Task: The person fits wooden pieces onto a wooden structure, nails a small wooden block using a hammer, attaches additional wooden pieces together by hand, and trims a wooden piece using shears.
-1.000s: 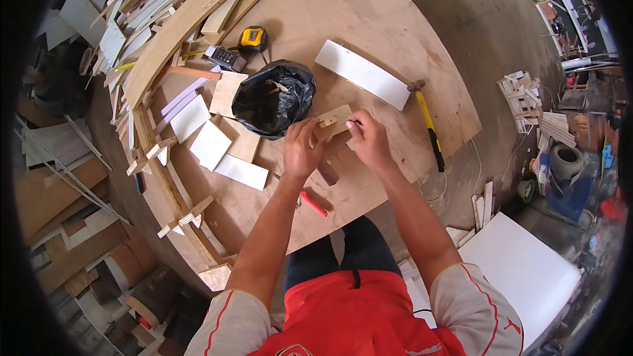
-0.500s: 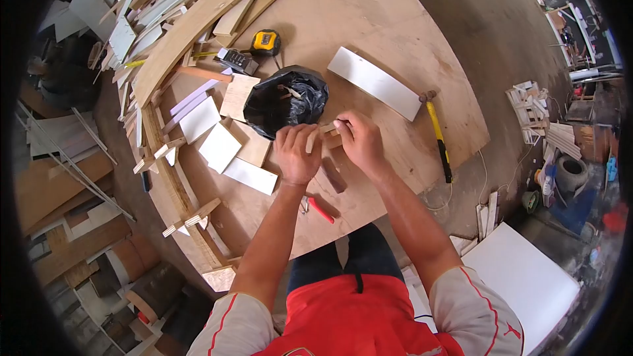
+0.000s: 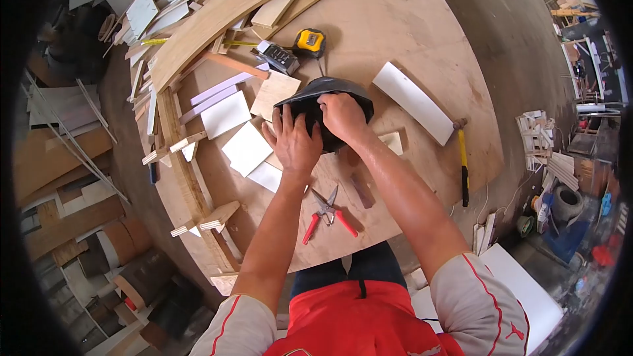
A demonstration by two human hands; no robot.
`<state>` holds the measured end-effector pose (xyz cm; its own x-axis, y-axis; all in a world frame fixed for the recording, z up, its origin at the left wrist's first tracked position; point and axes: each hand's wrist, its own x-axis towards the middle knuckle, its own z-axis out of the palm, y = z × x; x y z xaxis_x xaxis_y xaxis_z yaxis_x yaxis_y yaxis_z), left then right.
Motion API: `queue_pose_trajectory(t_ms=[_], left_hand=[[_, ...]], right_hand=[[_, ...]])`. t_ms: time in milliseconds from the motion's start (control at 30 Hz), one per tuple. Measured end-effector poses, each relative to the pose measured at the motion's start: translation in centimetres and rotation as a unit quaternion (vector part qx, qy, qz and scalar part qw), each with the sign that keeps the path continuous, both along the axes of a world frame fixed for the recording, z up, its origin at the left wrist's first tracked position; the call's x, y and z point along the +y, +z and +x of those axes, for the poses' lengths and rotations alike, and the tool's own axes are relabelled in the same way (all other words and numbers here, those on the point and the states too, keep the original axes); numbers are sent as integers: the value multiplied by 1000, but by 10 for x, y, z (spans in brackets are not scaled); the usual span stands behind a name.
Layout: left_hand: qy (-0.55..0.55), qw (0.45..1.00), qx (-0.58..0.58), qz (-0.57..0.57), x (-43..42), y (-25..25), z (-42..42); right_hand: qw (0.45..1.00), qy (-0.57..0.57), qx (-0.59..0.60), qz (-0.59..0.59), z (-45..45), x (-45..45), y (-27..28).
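Observation:
A black plastic bag (image 3: 359, 92) stands on the plywood table with its mouth tilted toward me. My left hand (image 3: 293, 142) lies against the near left side of the mouth, its fingers spread. Inside the opening, my right hand (image 3: 344, 117) is closed with the fingers curled in; what they hold, if anything, is hidden. Red-handled snips (image 3: 326, 211) lie with their blades apart between my forearms. Beside them is a dark brown strip (image 3: 362, 191), and a small pale wood piece (image 3: 393, 143) rests right of the bag.
Behind the bag are a yellow tape measure (image 3: 310, 42) and a dark boxy device (image 3: 277, 57). White panels (image 3: 249, 148) lie to the left. On the right are a white board (image 3: 414, 102) and a yellow-handled hammer (image 3: 463, 158). Long planks (image 3: 237, 6) fill the far left.
Both hands have moved from the small wood piece before the bag to the bag's mouth, which now tilts toward me. The snips have gone from closed to spread. The camera view has shifted.

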<state>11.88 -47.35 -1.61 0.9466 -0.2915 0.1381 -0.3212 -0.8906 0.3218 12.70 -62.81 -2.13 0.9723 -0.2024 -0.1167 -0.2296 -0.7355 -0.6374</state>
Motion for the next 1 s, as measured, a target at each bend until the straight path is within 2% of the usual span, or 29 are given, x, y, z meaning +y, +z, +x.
queue_pose_trajectory(t_ms=[100,233,433,533,633,733,767,867,900,933,1000], left_hand=[[7,1000,17,7,1,3,5],[-2,999,45,-7,6,1,7],[-3,999,42,-27,8,-1,8],[-15,999,35,-36,8,-5,6],[-20,998,19,-55,7,-6,2],[-22,994,-21,-104,2,0,-8],[-31,990,-72,-118,0,6,-14],[-95,964,-88,-232,-8,20,-38],[-136,943,-89,-290,-13,24,-45],[-177,922,-41,-343,-17,26,-54],[-216,913,30,-345,-28,19,-73]], right_hand=[[998,-16,59,7,11,6,5],[999,-31,-5,38,11,7,-5],[998,-16,49,45,9,2,-13],[993,-11,6,117,2,-4,-4],[969,-63,-47,234,-16,-13,4],[909,-141,-24,391,-39,-30,27],[895,-148,-41,418,-49,-36,39],[871,-199,-47,446,-85,-55,52],[876,-197,-69,434,-98,-61,52],[891,-203,-76,399,-113,-68,50],[916,-210,-90,329,-139,-78,43]])
